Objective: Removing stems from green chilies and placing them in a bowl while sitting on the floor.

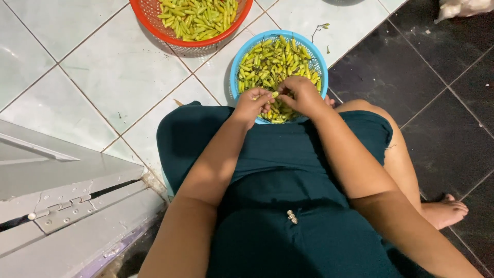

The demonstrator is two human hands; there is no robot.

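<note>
I sit on the floor with a blue basket [234, 64] full of small yellow-green chili peppers [272, 62] in front of my lap. My left hand [252, 103] and my right hand [301, 95] meet over the basket's near edge. Both pinch one small chili pepper [275, 94] between their fingertips. A red basket [191, 43] with more chili peppers [198, 18] stands farther back at the left.
White floor tiles [118, 72] lie at the left and dark tiles [442, 103] at the right. A grey metal door frame with a hinge [59, 213] is at the lower left. A loose stem [319, 28] lies behind the blue basket. A white bag [463, 7] shows top right.
</note>
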